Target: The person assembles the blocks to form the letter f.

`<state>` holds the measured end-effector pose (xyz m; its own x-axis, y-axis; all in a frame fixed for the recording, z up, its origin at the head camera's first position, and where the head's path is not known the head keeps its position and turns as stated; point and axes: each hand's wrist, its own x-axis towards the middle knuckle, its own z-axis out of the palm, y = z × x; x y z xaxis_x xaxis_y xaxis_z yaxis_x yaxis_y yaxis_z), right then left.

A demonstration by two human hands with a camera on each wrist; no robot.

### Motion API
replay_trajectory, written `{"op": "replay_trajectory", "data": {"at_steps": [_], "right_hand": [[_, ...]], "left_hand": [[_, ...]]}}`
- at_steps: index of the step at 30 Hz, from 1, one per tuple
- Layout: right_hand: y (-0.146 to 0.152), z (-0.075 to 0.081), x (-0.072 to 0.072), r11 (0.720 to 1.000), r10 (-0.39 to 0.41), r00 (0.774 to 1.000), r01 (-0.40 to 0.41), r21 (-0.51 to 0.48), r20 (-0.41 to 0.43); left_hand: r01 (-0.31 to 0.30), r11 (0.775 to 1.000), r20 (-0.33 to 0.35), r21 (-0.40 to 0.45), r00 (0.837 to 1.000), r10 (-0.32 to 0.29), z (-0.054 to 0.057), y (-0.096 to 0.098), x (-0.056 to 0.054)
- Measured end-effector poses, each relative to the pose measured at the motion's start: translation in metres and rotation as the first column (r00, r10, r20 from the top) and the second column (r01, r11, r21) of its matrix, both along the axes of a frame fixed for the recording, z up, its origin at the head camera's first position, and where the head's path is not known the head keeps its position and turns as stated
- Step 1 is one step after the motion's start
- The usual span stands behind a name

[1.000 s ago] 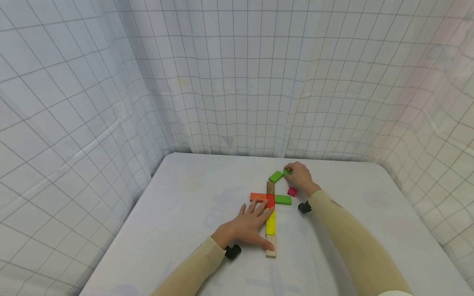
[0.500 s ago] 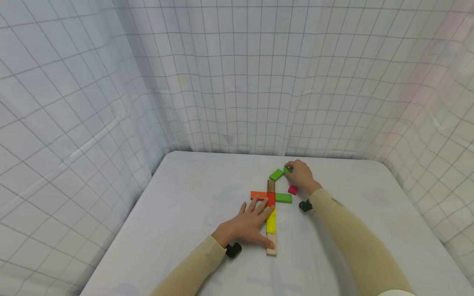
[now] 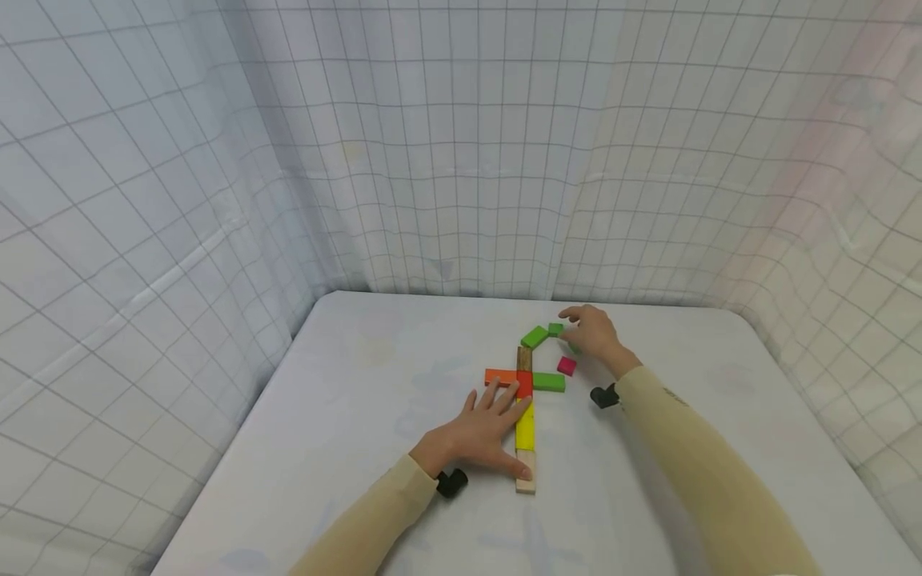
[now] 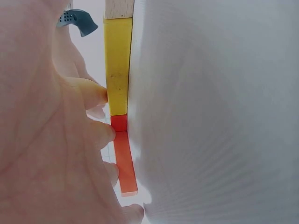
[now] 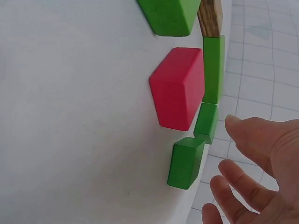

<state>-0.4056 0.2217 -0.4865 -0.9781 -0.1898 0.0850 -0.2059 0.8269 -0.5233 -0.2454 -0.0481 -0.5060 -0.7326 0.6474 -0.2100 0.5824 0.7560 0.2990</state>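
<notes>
My left hand lies with fingers spread over a row of wooden blocks. Its fingertips reach the orange block, the red block and the yellow block, while the thumb touches a plain wood block. My right hand hovers, fingers loosely bent and holding nothing, beside the small green blocks. One small green block meets the end of a slanted long green block; a second small green block sits at its corner, mostly hidden by the hand in the head view.
A dark brown block joins the red one to the slanted green one. Another long green block extends right from the red. A pink-red block lies inside the curve. White gridded curtains surround the white table.
My right hand has let go of the small green block and drawn slightly right, its fingers opening. The second small green block now shows beneath it. My left hand stays in place.
</notes>
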Motion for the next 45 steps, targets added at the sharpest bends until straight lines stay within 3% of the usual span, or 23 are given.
{"op": "replay_trajectory", "data": {"at_steps": [7,13,22,32,45], "right_hand": [[0.006,0.008,0.009,1.000,0.006,0.999,-0.007,-0.018,-0.031],[0.012,0.006,0.018,0.999,-0.022,0.999,0.020,-0.038,-0.039],[0.020,-0.002,0.029,0.988,-0.085,0.994,0.092,-0.122,0.063],[0.023,-0.014,0.030,0.982,-0.122,0.989,0.133,-0.136,0.085],[0.021,-0.016,0.028,0.975,-0.183,0.975,0.196,-0.103,0.123]], "left_hand": [[-0.008,1.000,0.001,-0.010,1.000,0.008,0.002,-0.001,-0.001],[-0.006,1.000,0.012,-0.006,1.000,0.006,0.002,0.000,0.000],[-0.009,1.000,0.007,-0.011,1.000,0.009,0.001,0.000,0.001],[-0.002,1.000,-0.006,-0.010,1.000,0.002,-0.001,0.000,0.001],[-0.005,1.000,-0.008,-0.010,1.000,0.005,-0.002,0.001,0.002]]}}
